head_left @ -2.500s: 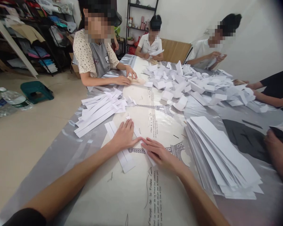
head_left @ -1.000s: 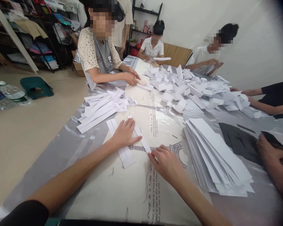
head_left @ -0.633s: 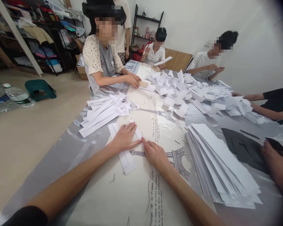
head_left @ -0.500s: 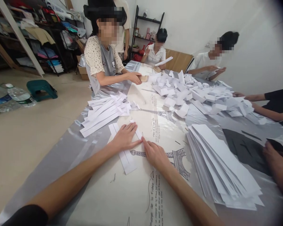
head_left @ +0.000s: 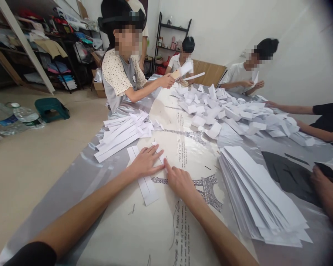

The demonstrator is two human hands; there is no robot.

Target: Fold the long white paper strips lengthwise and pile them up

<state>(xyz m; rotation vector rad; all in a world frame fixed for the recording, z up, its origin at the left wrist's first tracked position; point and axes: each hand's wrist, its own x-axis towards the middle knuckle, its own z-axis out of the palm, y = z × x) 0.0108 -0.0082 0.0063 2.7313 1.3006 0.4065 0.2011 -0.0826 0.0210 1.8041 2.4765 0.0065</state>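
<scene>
My left hand lies flat on a white paper strip, its fingers spread. The strip has a dark line along it and slants over the table; part of it is hidden under the hand. A narrow paper edge shows beyond my left fingers, toward my right hand. My right hand has its index finger stretched out, the tip touching that edge beside my left thumb. Its other fingers are curled back, and its thumb is hidden. Near my left hand lies a pile of lined paper strips.
A stack of white paper lies at right, with a heap of folded paper pieces farther back. Across the table, a person holds a wooden block and paper. Other people sit around the table. A green stool stands on the floor.
My right hand has shifted slightly left along the paper edge, and my left fingers have spread a little more. The person across has lifted the block and paper off the table.
</scene>
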